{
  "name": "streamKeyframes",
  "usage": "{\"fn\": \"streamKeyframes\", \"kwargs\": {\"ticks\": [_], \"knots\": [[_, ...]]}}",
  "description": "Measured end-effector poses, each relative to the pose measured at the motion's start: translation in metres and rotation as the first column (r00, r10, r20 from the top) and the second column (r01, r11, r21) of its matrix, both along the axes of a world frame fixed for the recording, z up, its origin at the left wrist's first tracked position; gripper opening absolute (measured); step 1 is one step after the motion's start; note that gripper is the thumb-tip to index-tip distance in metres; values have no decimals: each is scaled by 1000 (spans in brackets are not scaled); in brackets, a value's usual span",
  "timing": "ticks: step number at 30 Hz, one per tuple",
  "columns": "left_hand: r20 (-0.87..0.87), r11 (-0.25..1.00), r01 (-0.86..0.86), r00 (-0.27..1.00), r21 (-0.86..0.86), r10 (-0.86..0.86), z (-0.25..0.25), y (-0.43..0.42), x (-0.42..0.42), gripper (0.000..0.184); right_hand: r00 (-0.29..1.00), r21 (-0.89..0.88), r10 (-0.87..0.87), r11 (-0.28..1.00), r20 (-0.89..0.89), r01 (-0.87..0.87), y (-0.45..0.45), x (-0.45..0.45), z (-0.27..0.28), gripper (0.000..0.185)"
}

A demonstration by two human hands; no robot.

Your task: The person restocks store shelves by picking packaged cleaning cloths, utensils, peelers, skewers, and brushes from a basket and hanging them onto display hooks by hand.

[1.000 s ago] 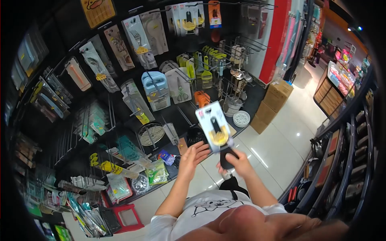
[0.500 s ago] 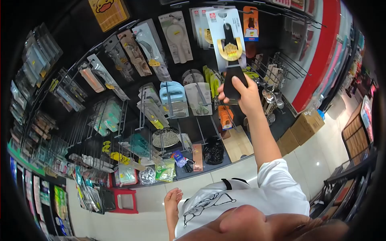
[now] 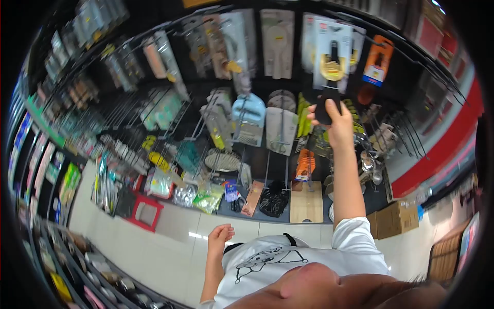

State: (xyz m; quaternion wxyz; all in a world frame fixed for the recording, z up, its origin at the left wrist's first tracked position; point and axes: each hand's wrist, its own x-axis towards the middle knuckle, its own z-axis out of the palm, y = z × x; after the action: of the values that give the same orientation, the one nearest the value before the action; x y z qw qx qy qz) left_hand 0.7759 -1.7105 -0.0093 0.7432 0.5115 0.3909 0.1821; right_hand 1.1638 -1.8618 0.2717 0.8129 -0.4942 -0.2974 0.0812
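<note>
My right hand [image 3: 334,121] is closed around the black handle of a carded kitchen tool [image 3: 333,59] with a gold head, whose exact kind I cannot make out. The white card stands upright above my fingers, in front of similar white packs on the upper rack. To its right hangs an orange pack [image 3: 378,59]. My left hand [image 3: 221,234] is held low beside my white shirt, empty, its fingers loosely bent and slightly apart.
Wire hooks hold a blue-handled grater [image 3: 248,121], green packs [image 3: 303,121] and metal utensils [image 3: 369,164]. A wooden board [image 3: 306,203] and black bag [image 3: 274,201] rest on the bottom shelf. A cardboard box [image 3: 399,219] and red stool [image 3: 144,211] are on the floor.
The view has swung left, so the shelves appear farther right. My right hand still grips the carded tool, now seen closer to the white packs on the rack.
</note>
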Motion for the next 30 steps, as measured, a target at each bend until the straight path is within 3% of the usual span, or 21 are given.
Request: {"fn": "streamKeyframes", "kwargs": {"ticks": [2, 6, 8, 10, 13, 21, 22, 26, 28, 30], "knots": [[3, 1000, 0, 1000, 3, 0, 7, -6, 2, 22, 998, -14, -25, 1000, -59, 24, 4, 1, -2, 31], [13, 1000, -2, 1000, -15, 3, 5, -12, -8, 22, 977, 23, 140, 990, -159, -138, 2, -13, -26, 31], [-7, 999, -24, 1000, -24, 24, 2, -9, -18, 22, 992, 17, 55, 998, -118, -54, 3, -19, -41, 27], [-26, 997, -71, 997, -33, 70, 1, -2, -27, 21, 979, 40, 152, 988, -139, -148, -5, -28, -41, 25], [-46, 995, -90, 995, -43, 88, 5, 11, -53, 23, 986, -44, 144, 988, -90, -148, 10, -51, -33, 28], [-23, 973, -229, 973, -32, 228, -11, 77, -184, 23, 974, 15, 120, 993, -191, -119, 65, -114, -85, 53], [-14, 967, -252, 968, -40, 252, -11, 88, -203, 23, 967, 37, 110, 994, -228, -105, 84, -137, -94, 48], [-1, 920, -389, 921, -43, 389, -12, 134, -281, 20, 946, -178, 236, 944, -224, -278, 183, -256, -136, 35], [-37, 894, -445, 896, -48, 443, -6, 158, -315, 21, 887, -356, 407, 813, -218, -461, 233, -312, -168, 27], [-33, 888, -457, 889, -44, 456, -5, 181, -342, 21, 897, -619, 441, 695, -35, -366, 279, -343, -233, 20]]}}
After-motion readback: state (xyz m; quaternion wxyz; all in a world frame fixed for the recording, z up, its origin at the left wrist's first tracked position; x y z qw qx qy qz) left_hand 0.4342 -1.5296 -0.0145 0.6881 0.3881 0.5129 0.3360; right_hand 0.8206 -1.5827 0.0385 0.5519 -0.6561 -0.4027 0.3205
